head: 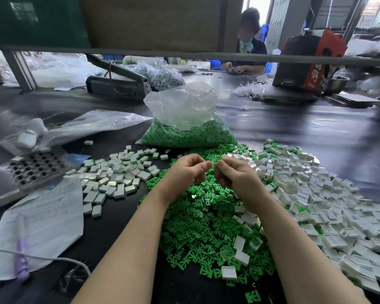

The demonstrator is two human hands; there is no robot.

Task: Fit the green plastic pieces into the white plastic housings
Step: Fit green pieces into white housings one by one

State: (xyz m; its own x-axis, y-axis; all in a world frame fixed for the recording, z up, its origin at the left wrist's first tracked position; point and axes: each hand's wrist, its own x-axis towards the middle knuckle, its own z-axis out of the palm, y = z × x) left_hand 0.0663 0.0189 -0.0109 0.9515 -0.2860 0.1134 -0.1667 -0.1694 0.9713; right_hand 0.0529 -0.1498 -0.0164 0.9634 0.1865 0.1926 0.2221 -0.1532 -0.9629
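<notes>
**Hands mid-assembly; large stock of parts remains**

Both hands meet above the green heap. Left hand has fingers curled, pinching a small white rectangular plastic housing at the fingertips. Right hand is also curled, fingertips pressed close against the same piece; whether it holds a green part is hidden by the fingers. Judged: one insertion in progress.

Done so far: a spread of closed white plastic blocks lies on the dark surface to the left, several showing green at an edge, so these look like finished units.

Left to do: a broad heap of loose green pronged plastic pieces sits under and in front of the wrists; a bigger pile of open white tray-shaped housings extends to the right. A clear plastic bag of more green pieces stands behind, unemptied.

Estimate: the unassembled stock well outweighs the finished pile; task is at an early-to-middle stage.
</notes>
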